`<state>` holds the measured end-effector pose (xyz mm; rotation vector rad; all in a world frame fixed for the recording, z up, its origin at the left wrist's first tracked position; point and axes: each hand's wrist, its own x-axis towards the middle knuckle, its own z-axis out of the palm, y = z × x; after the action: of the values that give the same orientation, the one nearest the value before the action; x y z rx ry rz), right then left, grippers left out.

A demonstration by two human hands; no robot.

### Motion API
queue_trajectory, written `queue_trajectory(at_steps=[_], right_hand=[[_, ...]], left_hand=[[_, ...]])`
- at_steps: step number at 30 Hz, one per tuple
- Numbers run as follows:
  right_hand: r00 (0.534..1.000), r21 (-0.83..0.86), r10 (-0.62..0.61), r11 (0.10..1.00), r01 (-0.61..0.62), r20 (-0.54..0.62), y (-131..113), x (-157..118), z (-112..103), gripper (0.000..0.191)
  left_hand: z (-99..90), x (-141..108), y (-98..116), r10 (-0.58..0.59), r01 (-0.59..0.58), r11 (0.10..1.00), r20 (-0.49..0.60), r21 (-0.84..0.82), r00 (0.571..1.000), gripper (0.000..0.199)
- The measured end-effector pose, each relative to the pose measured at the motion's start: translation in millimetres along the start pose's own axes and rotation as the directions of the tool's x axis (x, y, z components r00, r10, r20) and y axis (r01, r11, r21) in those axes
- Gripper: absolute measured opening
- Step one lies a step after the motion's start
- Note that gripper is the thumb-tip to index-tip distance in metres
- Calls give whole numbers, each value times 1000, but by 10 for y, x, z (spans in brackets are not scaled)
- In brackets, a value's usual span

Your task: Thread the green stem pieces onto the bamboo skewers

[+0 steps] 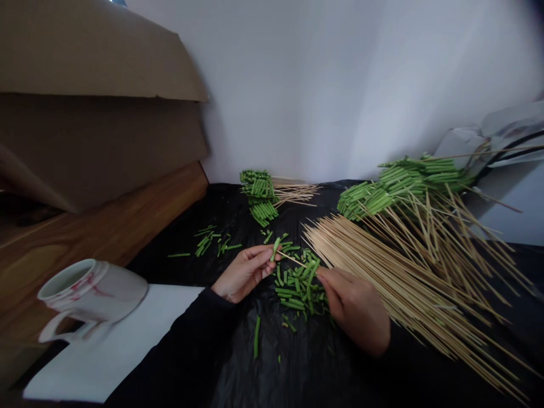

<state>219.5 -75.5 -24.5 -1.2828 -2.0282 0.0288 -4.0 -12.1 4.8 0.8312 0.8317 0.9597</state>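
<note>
Between its thumb and fingers my left hand (249, 269) pinches a short cut piece of green bean (276, 249). A thin bamboo skewer (291, 258) is gripped in my right hand (357, 306), and its far end meets the bean piece; whether it has pierced it I cannot tell. Under and between both hands lies a loose pile of cut green bean pieces (297, 289). Right of my right hand, a large heap of bare skewers (395, 277) is fanned out. Skewered beans lie in a small stack (259, 195) at the back and a larger stack (408, 184) at the back right.
Black plastic sheeting (250, 385) covers the work surface. At the left a white mug (106, 292) stands on white paper (127, 328), near a wooden board (170, 209) and a cardboard box (106, 136). Loose bean bits (206, 243) lie left of centre. A white wall (289, 96) rises behind.
</note>
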Motion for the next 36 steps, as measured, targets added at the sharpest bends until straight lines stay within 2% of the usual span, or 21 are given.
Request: queue_trajectory(at_steps=[9,21,36], right_hand=[[1000,5,-4,1000,3,18,1,-9,0,23],[1000,-21,-10,1000,11,9,-32,-24,0,24],[1000,-9,-9,1000,9,13,-85,-44,25,22]], left_hand=[[19,-4,2,43,-41,998,-45,45,998,22],[42,-6,-29,37,-31,996,-73,78,997,22],[19,-5,-30,-62,63,998,-51,18,997,25]])
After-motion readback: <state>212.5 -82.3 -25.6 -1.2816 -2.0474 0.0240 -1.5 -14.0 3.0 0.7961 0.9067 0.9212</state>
